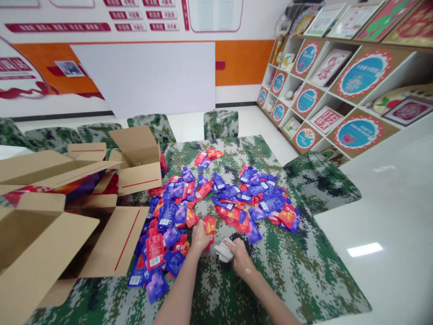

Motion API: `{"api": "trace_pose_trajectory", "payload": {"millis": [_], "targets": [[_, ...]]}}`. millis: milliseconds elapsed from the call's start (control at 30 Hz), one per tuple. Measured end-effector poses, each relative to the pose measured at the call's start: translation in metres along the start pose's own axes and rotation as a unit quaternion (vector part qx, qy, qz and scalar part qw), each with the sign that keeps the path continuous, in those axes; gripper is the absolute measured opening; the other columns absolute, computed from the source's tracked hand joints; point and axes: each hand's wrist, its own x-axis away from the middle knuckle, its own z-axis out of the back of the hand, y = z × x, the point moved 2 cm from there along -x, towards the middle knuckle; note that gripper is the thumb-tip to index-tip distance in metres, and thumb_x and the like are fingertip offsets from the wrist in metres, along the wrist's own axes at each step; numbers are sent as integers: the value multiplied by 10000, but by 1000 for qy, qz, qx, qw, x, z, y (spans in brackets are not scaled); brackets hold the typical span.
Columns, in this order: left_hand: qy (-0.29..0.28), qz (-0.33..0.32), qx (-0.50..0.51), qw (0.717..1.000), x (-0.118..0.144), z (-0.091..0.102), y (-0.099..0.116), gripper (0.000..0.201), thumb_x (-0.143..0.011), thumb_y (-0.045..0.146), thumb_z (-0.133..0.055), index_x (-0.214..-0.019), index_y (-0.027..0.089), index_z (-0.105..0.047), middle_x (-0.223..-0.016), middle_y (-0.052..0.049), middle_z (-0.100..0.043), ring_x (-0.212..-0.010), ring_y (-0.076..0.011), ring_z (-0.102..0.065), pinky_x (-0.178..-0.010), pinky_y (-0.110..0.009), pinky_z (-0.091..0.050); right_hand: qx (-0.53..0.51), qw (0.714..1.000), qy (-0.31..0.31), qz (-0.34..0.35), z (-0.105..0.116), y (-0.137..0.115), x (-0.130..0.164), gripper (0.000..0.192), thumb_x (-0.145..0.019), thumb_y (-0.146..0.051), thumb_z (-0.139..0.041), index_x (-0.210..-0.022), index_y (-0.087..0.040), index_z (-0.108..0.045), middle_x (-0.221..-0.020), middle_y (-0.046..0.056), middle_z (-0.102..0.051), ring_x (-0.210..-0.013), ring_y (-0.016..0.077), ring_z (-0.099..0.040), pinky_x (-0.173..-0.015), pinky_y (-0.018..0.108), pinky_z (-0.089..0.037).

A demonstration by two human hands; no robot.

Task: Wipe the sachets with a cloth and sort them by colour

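Observation:
My left hand [200, 235] is closed on the edge of a red pouch [210, 224] with an orange patch, over the middle of the table. Just right of it, my right hand [241, 258] grips a crumpled white cloth [223, 251], its fingers wrapped over one side. A heap of purple and red pouches [168, 215] spreads to the left of my hands. Another heap of the same pouches [264, 201] lies beyond and to the right. At the far end sits a small group of mostly red pouches [208, 155].
Open cardboard boxes [130, 234] crowd the table's left side, flaps outward. The table wears a camouflage cloth [304, 275]. Camouflage-covered chairs [323, 180] stand to the right and along the far side. A shelf unit [329, 95] with framed pictures stands at the right wall.

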Motion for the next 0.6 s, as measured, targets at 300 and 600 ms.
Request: {"api": "trace_pose_trajectory", "payload": {"millis": [300, 600], "targets": [[-33, -65, 202, 977, -41, 10, 31, 165, -657, 214, -554, -755, 204, -422, -694, 52, -503, -680, -121, -548, -659, -230, -433, -3, 999, 22, -43, 31, 12, 6, 397, -870, -169, -340, -1195, -241, -556, -935, 68, -461, -882, 202, -444, -773, 319, -390], [-106, -127, 278, 946, -142, -65, 186, 149, -657, 240, -627, -774, 159, -583, -692, 12, -595, -636, -118, -563, -599, -218, -439, -94, 987, 79, -102, 27, 32, 15, 268, -880, -281, -385, -1053, -267, -590, -926, 79, -523, -895, 232, -502, -794, 344, -408]]}}
